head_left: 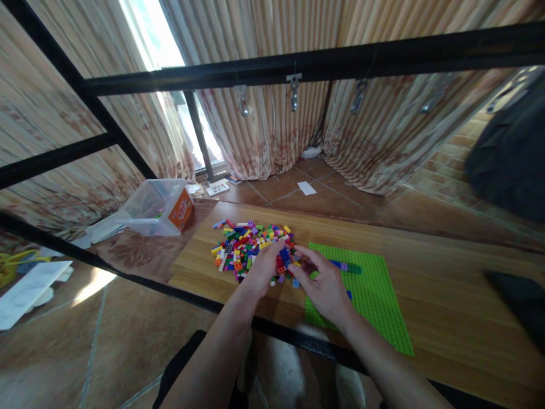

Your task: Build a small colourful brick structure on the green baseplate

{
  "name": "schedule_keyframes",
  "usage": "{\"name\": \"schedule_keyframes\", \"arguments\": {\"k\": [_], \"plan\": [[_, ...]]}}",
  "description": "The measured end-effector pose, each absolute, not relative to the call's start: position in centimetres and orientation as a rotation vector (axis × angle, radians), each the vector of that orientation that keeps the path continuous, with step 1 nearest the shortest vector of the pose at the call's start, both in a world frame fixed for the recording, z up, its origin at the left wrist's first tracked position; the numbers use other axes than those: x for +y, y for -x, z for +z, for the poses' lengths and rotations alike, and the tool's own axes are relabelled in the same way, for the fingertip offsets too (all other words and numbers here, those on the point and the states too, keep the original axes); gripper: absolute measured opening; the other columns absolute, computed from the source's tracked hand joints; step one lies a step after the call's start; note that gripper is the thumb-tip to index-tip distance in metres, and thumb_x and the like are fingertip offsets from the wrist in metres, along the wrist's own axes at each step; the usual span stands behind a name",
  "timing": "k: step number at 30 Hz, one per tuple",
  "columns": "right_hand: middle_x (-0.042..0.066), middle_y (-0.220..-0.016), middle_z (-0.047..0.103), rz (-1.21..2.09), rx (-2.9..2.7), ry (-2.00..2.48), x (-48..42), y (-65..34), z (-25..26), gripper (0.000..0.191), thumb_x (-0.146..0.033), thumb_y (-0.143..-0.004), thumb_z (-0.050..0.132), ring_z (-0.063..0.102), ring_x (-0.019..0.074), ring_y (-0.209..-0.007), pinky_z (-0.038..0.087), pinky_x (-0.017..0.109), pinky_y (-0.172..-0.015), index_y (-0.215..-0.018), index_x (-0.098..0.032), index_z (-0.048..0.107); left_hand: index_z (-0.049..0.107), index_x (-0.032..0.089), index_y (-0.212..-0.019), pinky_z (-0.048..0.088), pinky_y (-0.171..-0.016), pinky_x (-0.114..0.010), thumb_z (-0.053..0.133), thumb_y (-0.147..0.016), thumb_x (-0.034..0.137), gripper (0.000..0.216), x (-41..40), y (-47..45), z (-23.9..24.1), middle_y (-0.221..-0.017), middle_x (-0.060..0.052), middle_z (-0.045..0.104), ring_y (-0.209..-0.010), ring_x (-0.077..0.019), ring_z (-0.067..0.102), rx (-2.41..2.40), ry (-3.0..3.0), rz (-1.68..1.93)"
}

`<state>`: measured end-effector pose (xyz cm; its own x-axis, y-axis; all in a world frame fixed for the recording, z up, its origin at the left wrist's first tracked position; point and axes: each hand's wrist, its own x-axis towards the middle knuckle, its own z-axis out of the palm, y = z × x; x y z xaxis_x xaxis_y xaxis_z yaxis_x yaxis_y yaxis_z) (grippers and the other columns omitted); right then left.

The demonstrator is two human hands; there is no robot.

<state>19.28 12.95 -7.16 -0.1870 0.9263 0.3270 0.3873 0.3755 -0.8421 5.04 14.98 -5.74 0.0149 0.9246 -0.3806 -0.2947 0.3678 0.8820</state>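
My left hand (264,266) is over the right side of a heap of loose toy bricks (242,247). Its fingers are closed at a dark blue toy brick (284,255), which they appear to hold. Facing it, my right hand (326,284) has thumb and fingertips apart, close to the blue brick; I see nothing held between them. Under and beside the right hand lies a green studded baseplate (374,295). Blue, purple and green bricks (347,267) sit in a row on its upper part, and another blue brick (349,295) shows partly behind the hand.
The bricks and baseplate rest on a wooden tabletop (451,284). A clear plastic bin (149,218) with an orange label stands at the left on the tiled floor. Black metal bars (272,68) cross above and in front. A dark flat object (517,301) lies at the right.
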Motion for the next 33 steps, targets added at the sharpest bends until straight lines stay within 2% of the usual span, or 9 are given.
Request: {"name": "schedule_keyframes", "arguments": {"k": [6,11,16,20,27,33], "plan": [[0.005,-0.092,0.068,0.839,-1.668,1.213,13.3,-19.7,-7.3,0.028,-0.031,-0.084,0.062,0.061,0.0180,-0.078,0.051,0.034,-0.074,-0.109,-0.022,0.068,0.065,0.014,-0.072,0.033,-0.044,-0.019,0.067,-0.076,0.053,0.039,14.2,-7.2,-6.7,-0.060,0.001,0.057,-0.049,-0.0075,0.047,1.084,-0.735,1.033],[0.004,-0.088,0.071,1.061,-1.393,1.122,13.7,-20.2,-7.8,0.030,-0.036,-0.080,0.068,0.065,0.0184,-0.078,0.053,0.034,-0.074,-0.105,-0.020,0.070,0.066,0.014,-0.075,0.029,-0.040,-0.019,0.070,-0.073,0.058,0.044,14.0,-7.0,-6.1,-0.059,0.000,0.057,-0.048,-0.0086,0.052,1.117,-0.731,1.010],[0.005,-0.088,0.073,1.054,-1.395,1.121,13.8,-20.6,-7.7,0.026,-0.033,-0.077,0.070,0.066,0.0188,-0.080,0.054,0.035,-0.075,-0.099,-0.020,0.072,0.065,0.013,-0.074,0.029,-0.040,-0.018,0.075,-0.069,0.051,0.040,13.9,-6.5,-5.4,-0.064,-0.001,0.061,-0.047,-0.0074,0.055,1.018,-0.639,0.969],[0.004,-0.088,0.073,1.034,-1.457,1.116,13.6,-20.8,-7.3,0.022,-0.034,-0.076,0.072,0.066,0.0186,-0.080,0.054,0.035,-0.076,-0.094,-0.022,0.073,0.065,0.013,-0.076,0.035,-0.044,-0.016,0.081,-0.063,0.034,0.030,14.0,-6.0,-5.3,-0.066,0.000,0.062,-0.049,-0.0052,0.054,0.960,-0.498,0.970],[0.004,-0.088,0.075,1.220,-1.326,1.042,13.6,-20.5,-7.0,0.023,-0.036,-0.071,0.076,0.068,0.0190,-0.079,0.056,0.036,-0.075,-0.090,-0.023,0.074,0.067,0.012,-0.079,0.041,-0.049,-0.016,0.081,-0.063,0.023,0.024,14.0,-5.5,-4.8,-0.064,0.000,0.062,-0.051,-0.0056,0.055,0.969,-0.481,0.969],[0.001,-0.074,0.071,1.355,-1.129,1.034,13.8,-20.5,-6.8,0.028,-0.039,-0.066,0.080,0.061,0.0137,-0.062,0.052,0.030,-0.060,-0.089,-0.023,0.075,0.069,0.011,-0.084,0.040,-0.047,-0.016,0.077,-0.066,0.021,0.022,14.2,-4.7,-4.3,-0.064,-0.001,0.062,-0.050,-0.0064,0.054,0.945,-0.516,0.967]]}}
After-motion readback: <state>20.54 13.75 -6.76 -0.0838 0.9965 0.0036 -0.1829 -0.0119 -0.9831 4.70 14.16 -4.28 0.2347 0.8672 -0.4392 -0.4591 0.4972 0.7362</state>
